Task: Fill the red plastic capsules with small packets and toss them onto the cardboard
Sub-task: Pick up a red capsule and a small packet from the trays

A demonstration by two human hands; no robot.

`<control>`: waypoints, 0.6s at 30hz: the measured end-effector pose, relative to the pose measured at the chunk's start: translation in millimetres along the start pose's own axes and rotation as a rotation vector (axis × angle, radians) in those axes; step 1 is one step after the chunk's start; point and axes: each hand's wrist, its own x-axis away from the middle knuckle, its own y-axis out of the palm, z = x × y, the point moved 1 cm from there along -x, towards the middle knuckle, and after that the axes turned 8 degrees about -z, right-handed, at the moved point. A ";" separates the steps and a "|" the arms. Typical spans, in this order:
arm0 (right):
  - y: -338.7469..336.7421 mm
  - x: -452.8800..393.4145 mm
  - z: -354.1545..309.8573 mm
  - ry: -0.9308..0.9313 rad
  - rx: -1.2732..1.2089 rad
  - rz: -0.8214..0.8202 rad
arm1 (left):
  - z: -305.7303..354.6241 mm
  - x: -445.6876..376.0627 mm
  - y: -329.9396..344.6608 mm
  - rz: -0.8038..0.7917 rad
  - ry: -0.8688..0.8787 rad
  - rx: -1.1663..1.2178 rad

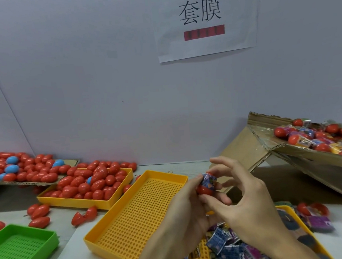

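Both hands grip one red capsule (pixel 204 188): left hand (pixel 183 206) fingers curled beneath, right hand (pixel 244 203) thumb and forefinger pinching packet (pixel 209 179) atop.

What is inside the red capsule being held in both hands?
A small blue printed packet sticks out of the red capsule half, held by the left hand and right hand. How deep it sits, or anything beneath it, is hidden by the shell and fingers.
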 end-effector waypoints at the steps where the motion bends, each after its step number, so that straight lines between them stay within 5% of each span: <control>1: -0.1 -0.1 -0.3 0.001 0.001 0.003 | 0.4 0.2 0.4 0.001 0.001 0.003; 18: 2.1 0.6 2.1 0.075 -0.020 -0.110 | -2.0 -1.7 -4.2 0.126 0.051 -0.105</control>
